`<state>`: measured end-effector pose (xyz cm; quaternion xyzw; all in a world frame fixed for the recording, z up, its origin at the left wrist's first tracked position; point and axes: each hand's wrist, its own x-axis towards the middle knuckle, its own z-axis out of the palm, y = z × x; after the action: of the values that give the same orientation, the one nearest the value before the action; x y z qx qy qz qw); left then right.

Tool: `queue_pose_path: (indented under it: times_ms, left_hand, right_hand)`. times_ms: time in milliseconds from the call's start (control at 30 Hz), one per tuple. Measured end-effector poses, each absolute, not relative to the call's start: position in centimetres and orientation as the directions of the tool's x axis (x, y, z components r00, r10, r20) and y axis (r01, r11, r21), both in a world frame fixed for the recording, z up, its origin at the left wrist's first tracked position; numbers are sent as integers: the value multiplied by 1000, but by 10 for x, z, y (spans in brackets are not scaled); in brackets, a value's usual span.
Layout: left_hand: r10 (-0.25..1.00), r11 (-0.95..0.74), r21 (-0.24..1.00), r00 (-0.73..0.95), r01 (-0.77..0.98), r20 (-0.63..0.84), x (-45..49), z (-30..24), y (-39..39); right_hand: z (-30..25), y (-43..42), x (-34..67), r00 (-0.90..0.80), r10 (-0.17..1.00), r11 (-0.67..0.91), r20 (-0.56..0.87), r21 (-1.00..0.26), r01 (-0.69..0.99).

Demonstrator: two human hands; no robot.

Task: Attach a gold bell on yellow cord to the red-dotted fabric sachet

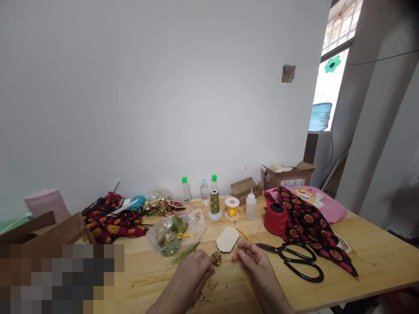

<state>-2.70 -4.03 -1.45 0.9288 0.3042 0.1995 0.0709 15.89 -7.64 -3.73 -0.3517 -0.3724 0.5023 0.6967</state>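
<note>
Here, the left grip (193,274) pinches a gold bell (216,258). The right grip (252,257) pinches thin yellow cord (229,260) above the tabletop (376,266).

The tabletop (360,257) is smooth, pale varnished pine, and the small tag (228,239) is matt, fine-grained wood. The bell (216,258) is glossy gold-coloured metal, the shiniest surface here. The scissors (296,261) pair dark metal blades with glossy black plastic handles. The bag (193,226) is thin, clear, crinkled plastic — the box (288,176) is matt brown cardboard — and the black printed cloth (314,235) looks soft and matt.
</note>
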Motion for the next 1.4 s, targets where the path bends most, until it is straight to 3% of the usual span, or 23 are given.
queue_pose_path:
  times_ms: [167,467,800,1200,1400]
  left_hand:
    - [619,-784,288,725,550,303,-27,-12,-41]
    - [732,-679,334,635,654,245,-20,-13,-40]
    - [660,-751,267,675,604,329,-26,-19,-38]
    - [675,-731,122,684,672,277,-19,-28,-35]
    - [578,-816,230,739,530,346,-27,-24,-37]
  right_hand:
    - [-35,-75,157,182,955,282,232,-899,-334]
    - [-28,-81,152,226,947,283,229,-927,-245]
    - [-32,-80,154,266,941,274,209,-932,-236]
    - [-28,-82,153,284,937,268,204,-941,-206]
    - [-40,-77,161,409,903,279,132,-904,-325]
